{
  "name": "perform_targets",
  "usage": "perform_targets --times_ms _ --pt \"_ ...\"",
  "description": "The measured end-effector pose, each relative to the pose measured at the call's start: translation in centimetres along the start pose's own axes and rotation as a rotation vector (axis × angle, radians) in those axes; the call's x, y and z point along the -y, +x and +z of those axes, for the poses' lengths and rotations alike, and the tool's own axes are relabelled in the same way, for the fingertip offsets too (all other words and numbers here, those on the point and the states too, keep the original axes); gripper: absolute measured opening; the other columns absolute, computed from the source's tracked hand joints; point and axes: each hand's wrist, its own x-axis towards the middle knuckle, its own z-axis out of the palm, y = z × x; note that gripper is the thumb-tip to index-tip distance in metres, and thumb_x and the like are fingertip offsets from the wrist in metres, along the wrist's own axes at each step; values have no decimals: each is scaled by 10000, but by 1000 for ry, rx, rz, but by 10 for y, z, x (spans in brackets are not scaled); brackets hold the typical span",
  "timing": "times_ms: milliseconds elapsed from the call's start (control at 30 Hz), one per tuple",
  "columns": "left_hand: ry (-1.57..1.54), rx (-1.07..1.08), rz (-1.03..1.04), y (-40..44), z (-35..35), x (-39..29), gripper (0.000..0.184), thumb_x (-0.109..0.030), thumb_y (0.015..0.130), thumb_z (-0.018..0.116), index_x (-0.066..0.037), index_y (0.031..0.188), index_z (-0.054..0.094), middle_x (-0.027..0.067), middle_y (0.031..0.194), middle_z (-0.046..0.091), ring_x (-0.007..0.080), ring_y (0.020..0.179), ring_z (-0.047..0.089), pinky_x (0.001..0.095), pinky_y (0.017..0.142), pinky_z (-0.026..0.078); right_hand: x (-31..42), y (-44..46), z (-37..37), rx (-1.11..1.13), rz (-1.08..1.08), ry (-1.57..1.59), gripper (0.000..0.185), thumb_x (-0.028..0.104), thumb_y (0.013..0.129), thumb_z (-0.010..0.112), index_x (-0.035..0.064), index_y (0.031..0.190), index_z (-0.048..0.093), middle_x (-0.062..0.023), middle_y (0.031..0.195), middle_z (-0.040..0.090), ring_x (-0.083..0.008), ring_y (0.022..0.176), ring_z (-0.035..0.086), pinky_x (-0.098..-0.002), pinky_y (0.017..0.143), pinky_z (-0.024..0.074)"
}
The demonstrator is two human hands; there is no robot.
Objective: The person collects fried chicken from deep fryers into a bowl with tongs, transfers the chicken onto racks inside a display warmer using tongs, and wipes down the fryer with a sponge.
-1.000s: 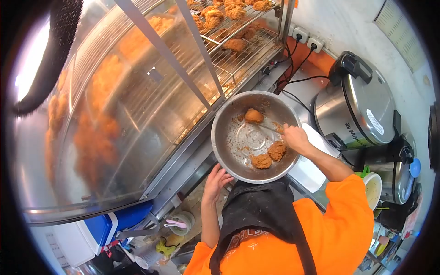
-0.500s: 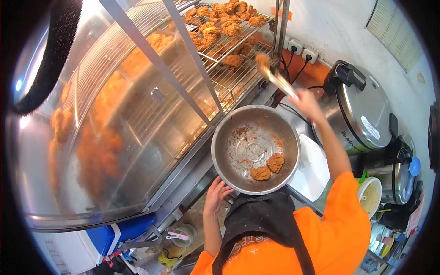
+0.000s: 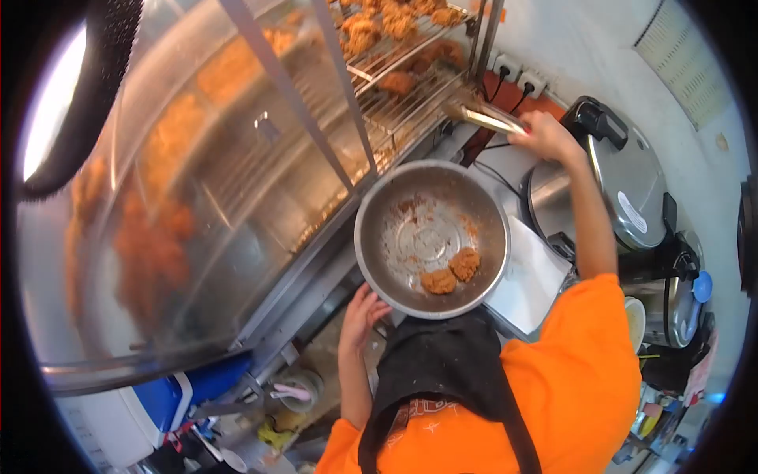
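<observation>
A wide metal bowl (image 3: 395, 178) rests against the black apron, with two pieces of fried chicken (image 3: 439, 280) and crumbs inside. My left hand (image 3: 363, 317) supports the bowl's lower left rim, its fingers against the outside. Above and right of the bowl, my right hand (image 3: 545, 136) is closed around metal tongs (image 3: 489, 119), whose blurred tips point left at the opening of the display case (image 3: 359, 110). Whether the tongs grip anything cannot be made out. More fried chicken (image 3: 399, 22) lies on the case's wire racks.
Two steel rice cookers (image 3: 632, 182) stand at the right, with cables running to wall sockets (image 3: 530, 82). A white sheet (image 3: 525, 276) lies beside the bowl. At the lower left are a blue and white cooler (image 3: 178, 395) and a small tub holding a pink-handled utensil (image 3: 292, 392).
My right hand has moved up out of the bowl with the tongs, toward the case. The piece of chicken the tongs carried is no longer visible. My left hand stays at the rim.
</observation>
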Motion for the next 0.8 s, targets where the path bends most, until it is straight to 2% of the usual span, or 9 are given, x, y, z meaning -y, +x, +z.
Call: perform_targets --times_ms 67,200,233,333,500,600,633,733,800 --pt "30 -20 -5 1 -2 1 525 -164 957 512 34 1401 312 133 1120 602 201 925 637 342 835 537 4 -42 12 202 -214 -90 383 321 729 732 -18 888 653 -203 776 642 -335 730 642 -415 669 494" --pt "72 -14 -10 2 -4 1 523 -168 957 504 27 1404 315 135 1117 605 216 941 634 352 849 529 42 -116 55 638 -207 -351 420 414 720 743 94 981 670 -143 831 677 -325 797 666 -426 705 532" --pt "68 -16 -9 0 0 -2 544 -191 959 533 47 1397 314 107 1107 597 146 901 626 300 811 538 58 -132 63 689 -189 -369 422 411 722 743 90 984 667 -146 819 675 -332 802 667 -428 699 533" --pt "102 -23 -15 -3 5 -5 563 -195 957 535 48 1406 299 106 1109 595 143 897 623 299 812 538 53 -166 129 639 -336 -444 298 297 774 675 20 877 641 -180 786 675 -322 739 685 -436 655 549" --pt "114 1 -31 -2 1 -3 525 -167 952 517 30 1395 315 131 1161 575 213 941 630 349 842 532 50 -185 186 425 -263 -169 258 248 833 607 -6 865 631 -160 620 623 -278 584 663 -390 519 523" --pt "106 30 -26 0 -3 -2 514 -170 954 519 31 1385 324 132 1160 573 216 943 633 349 838 536 34 -164 168 694 97 383 272 258 861 604 -13 881 629 -100 570 571 -190 459 575 -342 434 474" --pt "100 45 -22 0 -4 -2 510 -172 954 519 31 1382 328 132 1157 573 216 943 634 348 836 537 43 -160 142 802 314 504 307 303 886 607 -2 914 632 -42 584 530 -104 406 470 -271 365 396" --pt "83 48 -26 0 -4 -2 502 -177 957 518 34 1374 335 133 1150 577 217 937 638 347 833 541 24 -148 138 623 383 869 325 341 903 597 18 928 633 -21 599 531 -73 399 458 -227 347 350" --pt "77 31 -26 1 -3 -1 497 -173 957 514 44 1368 338 136 1123 592 219 922 643 348 831 542 24 -118 127 324 285 949 352 397 902 604 48 924 637 4 584 518 -53 391 452 -223 310 321"
